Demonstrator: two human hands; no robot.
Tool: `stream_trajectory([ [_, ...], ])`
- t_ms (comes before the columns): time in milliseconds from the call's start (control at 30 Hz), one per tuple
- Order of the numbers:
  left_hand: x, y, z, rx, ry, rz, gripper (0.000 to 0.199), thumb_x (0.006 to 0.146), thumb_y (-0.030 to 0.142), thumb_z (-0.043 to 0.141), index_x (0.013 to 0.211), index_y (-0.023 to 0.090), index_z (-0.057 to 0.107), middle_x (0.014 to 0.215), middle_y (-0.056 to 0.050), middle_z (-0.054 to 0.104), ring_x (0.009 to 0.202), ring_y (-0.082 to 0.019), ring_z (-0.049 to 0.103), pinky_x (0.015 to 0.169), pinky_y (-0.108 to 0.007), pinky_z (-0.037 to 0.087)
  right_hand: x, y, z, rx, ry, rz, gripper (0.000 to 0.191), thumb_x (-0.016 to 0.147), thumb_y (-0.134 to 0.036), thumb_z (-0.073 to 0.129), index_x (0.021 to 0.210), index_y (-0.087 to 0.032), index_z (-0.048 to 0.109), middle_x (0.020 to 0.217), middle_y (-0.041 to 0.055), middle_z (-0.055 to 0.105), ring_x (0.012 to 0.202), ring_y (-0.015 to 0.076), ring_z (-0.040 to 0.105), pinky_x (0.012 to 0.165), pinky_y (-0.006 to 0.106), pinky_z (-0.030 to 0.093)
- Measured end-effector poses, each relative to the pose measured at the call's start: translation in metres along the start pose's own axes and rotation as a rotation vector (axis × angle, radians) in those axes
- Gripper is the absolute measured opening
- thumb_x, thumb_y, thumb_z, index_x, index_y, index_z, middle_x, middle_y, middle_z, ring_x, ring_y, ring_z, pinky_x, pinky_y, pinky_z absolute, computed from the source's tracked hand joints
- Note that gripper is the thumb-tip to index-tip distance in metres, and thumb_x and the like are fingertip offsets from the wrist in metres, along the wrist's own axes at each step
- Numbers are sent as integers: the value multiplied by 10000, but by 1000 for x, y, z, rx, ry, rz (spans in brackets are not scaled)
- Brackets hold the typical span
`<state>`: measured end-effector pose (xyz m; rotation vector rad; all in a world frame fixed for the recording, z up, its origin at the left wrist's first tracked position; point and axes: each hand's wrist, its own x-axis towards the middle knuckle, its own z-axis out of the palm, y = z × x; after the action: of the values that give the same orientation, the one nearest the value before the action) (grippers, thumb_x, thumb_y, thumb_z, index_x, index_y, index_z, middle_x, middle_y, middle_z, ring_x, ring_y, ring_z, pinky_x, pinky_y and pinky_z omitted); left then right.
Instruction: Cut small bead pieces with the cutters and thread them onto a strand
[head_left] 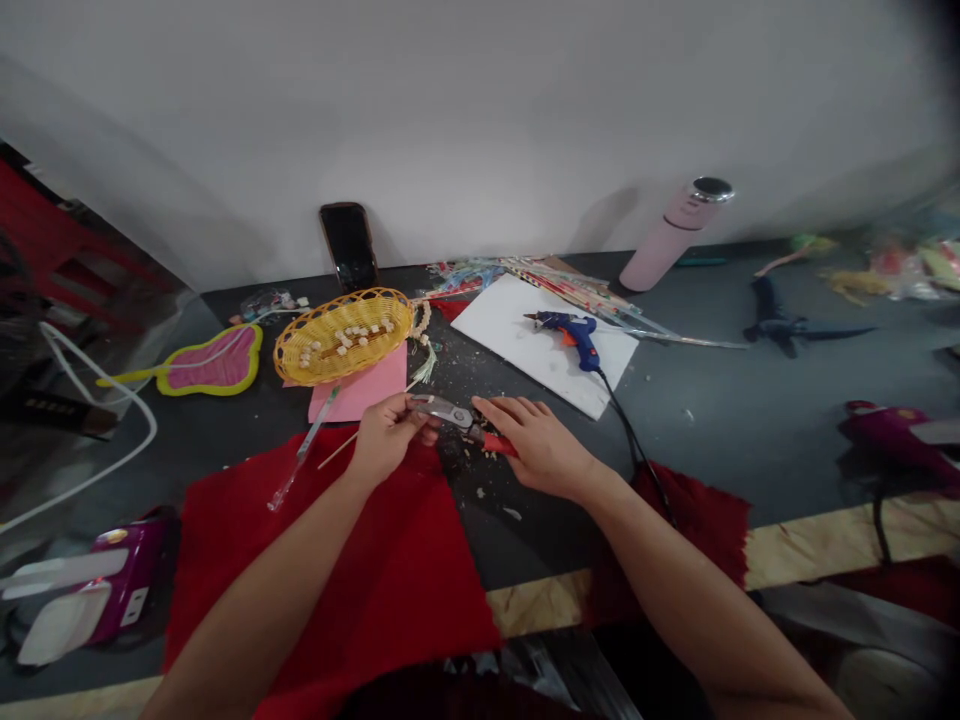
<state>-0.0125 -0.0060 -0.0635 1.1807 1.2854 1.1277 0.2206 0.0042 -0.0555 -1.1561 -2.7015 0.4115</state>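
My right hand [541, 442] is closed around the red handles of a pair of pruning shears [450, 411]. The metal jaws point left and reach my left hand [386, 438]. That left hand is closed on a thin wooden stick [337, 450], whose end sticks out below it to the left; whether the blades touch the stick is hidden by the fingers. Small pale crumbs and chips lie on the dark table around the shears. Just beyond my left hand, a yellow woven basket [289, 378] with several small pale pieces rests partly over a pink sheet [352, 398].
A blue glue gun [574, 335] lies on a white board [495, 330], its cord trailing toward me. Red cloth [322, 570] covers the near left. Behind stand a phone [349, 245] and a pink bottle [667, 245]. Purple power strips [127, 575] sit at both sides.
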Motion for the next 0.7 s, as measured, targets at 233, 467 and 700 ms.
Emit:
stream_trajectory([
  [233, 0, 0, -2, 22, -6, 21, 133, 767, 260, 612, 772, 127, 616, 648, -22, 653, 498, -115, 608, 499, -237, 524, 2, -3, 0, 3, -2, 6, 713, 719, -123, 471, 1405, -200, 291, 1272, 127, 484, 1121, 274, 464, 907, 428, 396],
  [467, 0, -10, -2, -13, 27, 29, 188, 786, 308, 598, 809, 122, 610, 670, -24, 643, 512, -112, 602, 509, -240, 527, 2, -11, 10, 43, 53, 24, 709, 710, -86, 456, 1396, -170, 298, 1190, 128, 512, 1076, 235, 493, 928, 378, 409],
  [700, 0, -6, 6, -76, 43, 69, 225, 743, 347, 646, 840, 145, 618, 751, -14, 650, 607, -119, 615, 600, -259, 548, 2, -10, 13, 17, 90, 84, 733, 699, -97, 459, 1401, -210, 281, 1222, 122, 498, 1094, 255, 480, 919, 414, 405],
])
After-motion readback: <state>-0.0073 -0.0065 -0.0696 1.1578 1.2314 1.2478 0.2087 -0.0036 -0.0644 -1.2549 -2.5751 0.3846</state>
